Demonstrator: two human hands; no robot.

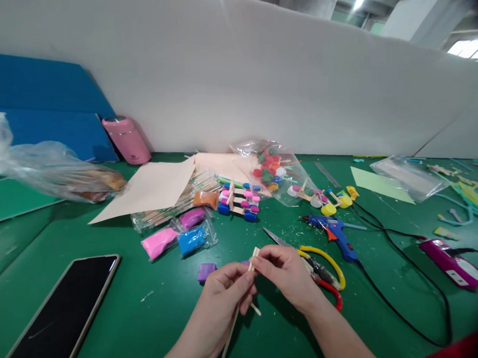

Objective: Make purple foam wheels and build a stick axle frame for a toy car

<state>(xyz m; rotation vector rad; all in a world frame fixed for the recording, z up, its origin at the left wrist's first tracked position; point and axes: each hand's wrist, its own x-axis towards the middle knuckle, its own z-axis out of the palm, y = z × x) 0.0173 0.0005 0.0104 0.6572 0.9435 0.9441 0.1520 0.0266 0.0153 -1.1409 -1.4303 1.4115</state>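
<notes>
My left hand (225,293) is closed around thin pale wooden sticks (231,333), one reaching down past the palm and another poking out to the right. At their upper ends my right hand (284,269) pinches the sticks between thumb and fingers, touching the left fingertips. A purple block (207,272) sits just left of my hands. Behind the right hand lie scissors (275,236) and a tool with red and yellow handles (332,269), partly hidden. Beyond my hands stands a small stick-built model (238,201) with blue and pink pieces.
A blue glue gun (334,229) with a black cable lies at right, near a purple power strip (453,263). Clay packets (191,240), wooden skewers (165,212) and a phone (66,309) are at left. Bottle caps fill a clear bag (290,181) at the back, before a white partition (228,82).
</notes>
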